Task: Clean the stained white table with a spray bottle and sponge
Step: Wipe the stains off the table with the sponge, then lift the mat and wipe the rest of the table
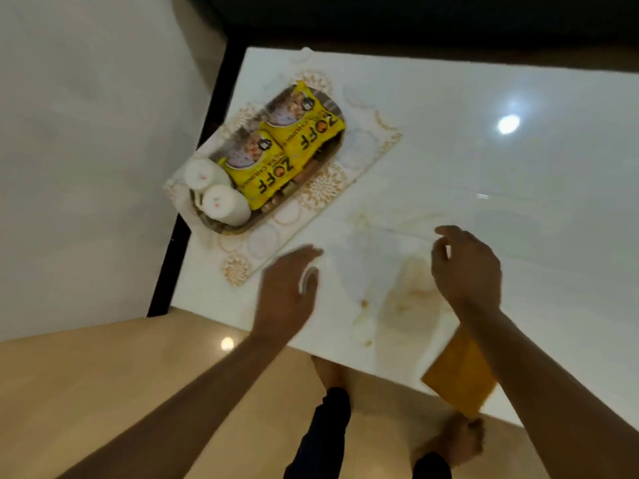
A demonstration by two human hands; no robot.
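Note:
The glossy white table (484, 188) carries a brown stain (411, 299) with smears and small drops near its front edge. My left hand (287, 288) hovers over the table just left of the stain, fingers spread, at the corner of a placemat; a pale curved shape by its fingers is too blurred to identify. My right hand (466, 267) hangs above the stain's right side with its fingers loosely curled around nothing. A yellow-orange sponge or cloth (456, 378) lies on the front edge under my right forearm. No spray bottle is in view.
A patterned placemat (325, 188) at the table's left end holds an oval tray (242, 226) with two yellow snack packets (304, 133) and two white cups (221, 202). My bare feet (456, 440) stand on the wooden floor at the table's front edge.

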